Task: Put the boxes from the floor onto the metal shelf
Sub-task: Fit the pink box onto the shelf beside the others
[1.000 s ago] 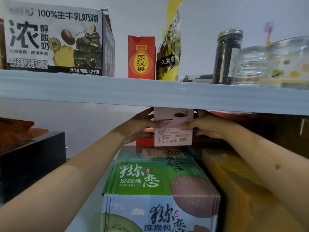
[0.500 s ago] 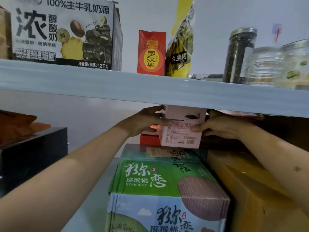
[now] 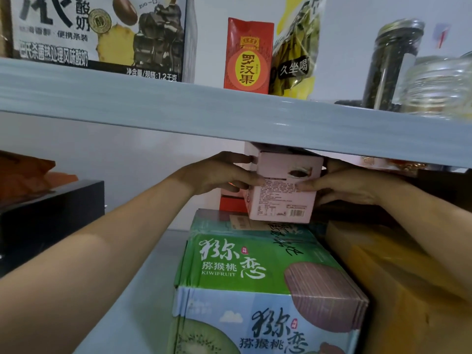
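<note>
Pink box (image 3: 281,195) has tilted, its top edge now tucked under the metal shelf (image 3: 229,116).
Left hand (image 3: 219,175) and right hand (image 3: 342,185) grip its sides, fingers curled, above the kiwi box (image 3: 245,264).

Head view faces forward, close under the shelf board (image 3: 229,116)

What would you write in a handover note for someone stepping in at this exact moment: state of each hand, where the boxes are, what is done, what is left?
Left hand: grips the pink box's left side.
Right hand: holds its right side.
Pink box: held over the rear of the green kiwifruit box, just beneath the upper shelf board; whether it already rests there is unclear.
Done: kiwifruit box and a brown carton stand on the shelf.
Left: set the pink box down, release. The floor is out of view.
</note>
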